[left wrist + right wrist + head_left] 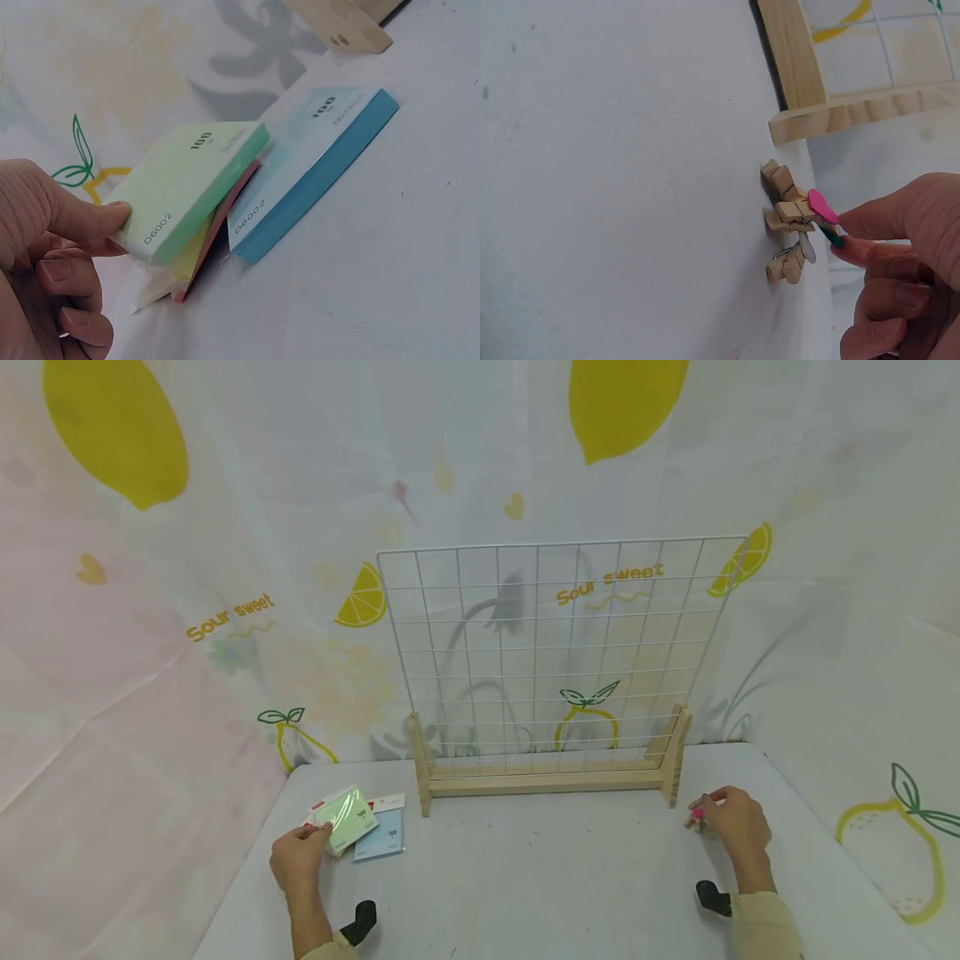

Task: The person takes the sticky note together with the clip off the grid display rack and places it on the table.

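Observation:
My left hand (pixel 298 860) pinches a light green sticky note pad (pixel 196 169) in a clear wrapper by its corner, thumb on top. Beneath it in the left wrist view, the edges of a red pad (pixel 217 229) and a yellow pad (pixel 192 253) show. Just beside these, a blue sticky note pad (pixel 315 150) lies on the table. My right hand (pixel 738 822) pinches a small wooden clothespin (pixel 795 211) with a pink heart (pixel 821 206) between thumb and index finger. Other small clothespins (pixel 786 266) sit right around it; a green piece (pixel 830 234) shows by the fingertips.
A white wire grid (pixel 536 647) stands upright in a wooden base (pixel 543 787) at the back of the white table (pixel 525 877). A printed lemon cloth (pixel 300 527) hangs behind it. Black wrist mounts (pixel 712 899) project from both sleeves.

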A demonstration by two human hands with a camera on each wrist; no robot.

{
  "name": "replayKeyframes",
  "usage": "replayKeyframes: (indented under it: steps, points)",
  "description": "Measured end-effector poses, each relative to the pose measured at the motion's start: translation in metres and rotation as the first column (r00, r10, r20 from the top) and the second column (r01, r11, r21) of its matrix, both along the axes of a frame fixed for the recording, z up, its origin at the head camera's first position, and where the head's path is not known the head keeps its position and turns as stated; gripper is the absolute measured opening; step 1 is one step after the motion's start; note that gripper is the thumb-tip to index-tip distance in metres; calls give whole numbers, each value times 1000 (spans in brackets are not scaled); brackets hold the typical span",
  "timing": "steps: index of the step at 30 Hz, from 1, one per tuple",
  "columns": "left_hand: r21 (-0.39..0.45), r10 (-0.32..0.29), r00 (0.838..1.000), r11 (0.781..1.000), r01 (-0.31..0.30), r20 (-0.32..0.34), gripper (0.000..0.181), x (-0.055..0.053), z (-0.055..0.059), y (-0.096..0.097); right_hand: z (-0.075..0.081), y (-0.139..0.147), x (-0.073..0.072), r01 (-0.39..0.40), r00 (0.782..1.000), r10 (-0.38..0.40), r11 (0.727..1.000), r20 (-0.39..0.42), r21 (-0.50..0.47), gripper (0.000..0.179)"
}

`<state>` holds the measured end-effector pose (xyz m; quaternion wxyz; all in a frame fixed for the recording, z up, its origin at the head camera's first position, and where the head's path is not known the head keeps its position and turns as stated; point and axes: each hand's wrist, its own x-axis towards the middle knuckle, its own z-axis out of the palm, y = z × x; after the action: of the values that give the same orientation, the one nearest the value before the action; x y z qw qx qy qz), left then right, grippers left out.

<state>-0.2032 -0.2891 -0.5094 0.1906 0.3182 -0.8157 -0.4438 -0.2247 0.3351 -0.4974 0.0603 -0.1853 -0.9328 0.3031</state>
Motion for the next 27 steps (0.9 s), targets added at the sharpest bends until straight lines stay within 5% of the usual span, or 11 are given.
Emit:
replayKeyframes:
  steps: [23, 27]
  points:
    - [-90, -60, 980, 993, 78, 191, 31, 1, -4, -7, -6, -7, 8, 52, 995, -47, 997, -85, 53, 35]
    - [-110, -39, 979, 992, 62, 201, 35, 3, -3, -7, -6, -10, 11, 58, 983, -45, 996, -179, 65, 34]
